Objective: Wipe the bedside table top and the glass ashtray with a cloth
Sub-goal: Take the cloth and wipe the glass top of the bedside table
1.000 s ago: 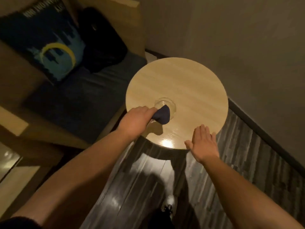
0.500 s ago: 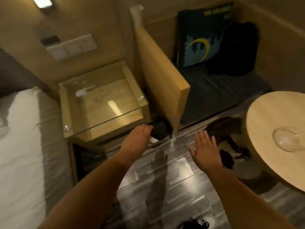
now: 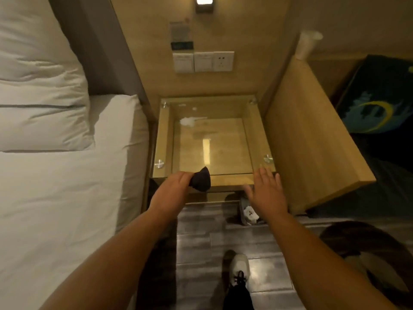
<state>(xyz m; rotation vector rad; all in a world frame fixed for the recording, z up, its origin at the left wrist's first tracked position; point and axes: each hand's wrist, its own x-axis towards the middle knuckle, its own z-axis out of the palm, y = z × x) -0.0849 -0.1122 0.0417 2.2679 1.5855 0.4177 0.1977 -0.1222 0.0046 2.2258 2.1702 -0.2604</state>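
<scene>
The bedside table [image 3: 223, 168] is a wooden box with a glass top, straight ahead between the bed and a wooden partition. White smears [image 3: 187, 121] show on the glass near its back left. My left hand [image 3: 173, 186] holds a bunched dark cloth [image 3: 201, 180] at the table's front edge. My right hand [image 3: 267, 190] hovers open, fingers spread, over the front right corner. The glass ashtray is out of view.
A white bed [image 3: 55, 175] fills the left side. A wooden partition [image 3: 312, 148] stands right of the table, with a cushioned seat and printed pillow [image 3: 377, 104] beyond. Wall switches [image 3: 203, 61] sit above. A small bin [image 3: 248, 213] rests on the floor by my shoe [image 3: 239, 271].
I have turned from the round table with the ashtray to face the bedside table. My left hand carried the cloth from the ashtray to the glass top's front edge.
</scene>
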